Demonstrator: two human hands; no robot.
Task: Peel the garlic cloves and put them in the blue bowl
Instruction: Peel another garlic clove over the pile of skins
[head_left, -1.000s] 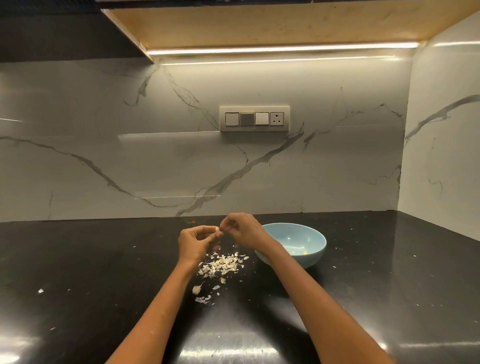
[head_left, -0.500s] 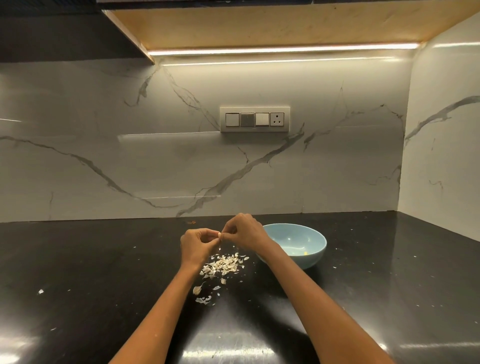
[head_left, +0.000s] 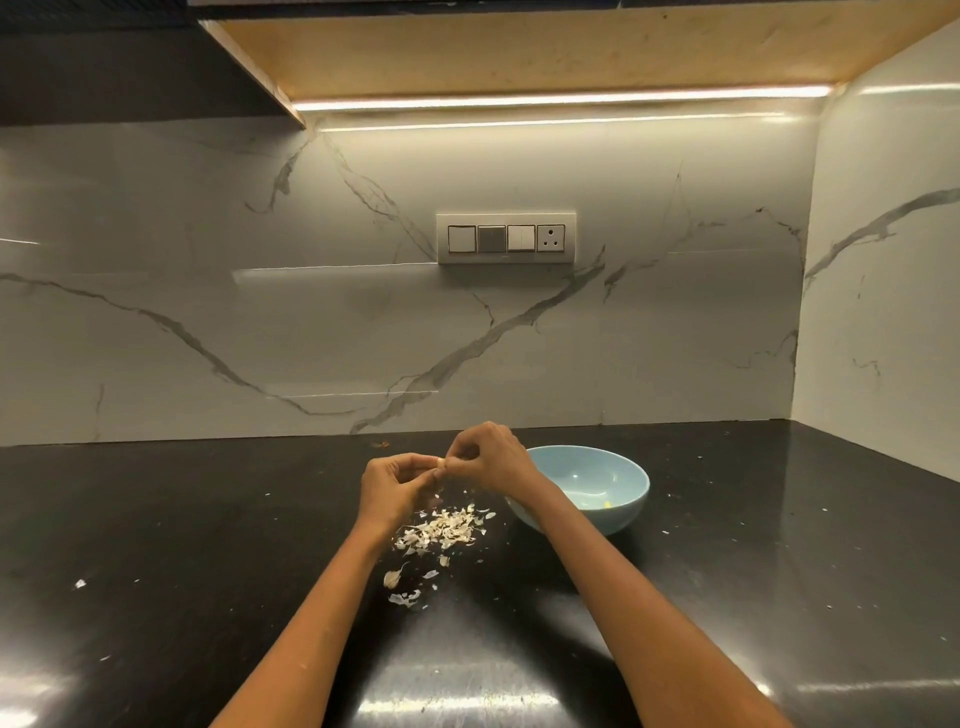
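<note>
Head view over a black counter (head_left: 156, 545), with the bowl (head_left: 618, 506) as landmark.

Left hand (head_left: 392, 486): raised above the counter, left of the bowl; fingers curled, tips pinched on a clove (head_left: 440, 462). Right hand (head_left: 488, 460): just left of the bowl's rim, overlapping it in view; fingers bent, tips closed on the same clove from the opposite side. Clove: small, pale, held in the air between the two hands, left of the bowl and outside it; extent of remaining skin too small to tell.

Bowl: light blue, upright on the counter, right of both hands; a small yellowish piece (head_left: 605, 503) on its inner floor, identity unclear.

Skins (head_left: 441, 530): loose pale heap on the counter, left of and nearer than the bowl, directly beneath the hands. One unpeeled-looking clove or husk (head_left: 392, 577) nearer still, apart from the heap, with a few white flakes (head_left: 405, 598) beside it. Scattered specks across the counter on both sides of the bowl.

Marble wall (head_left: 260, 312) behind the bowl, bearing a switch plate (head_left: 506, 238) above it; lit strip (head_left: 561, 98) under a cabinet higher up.
</note>
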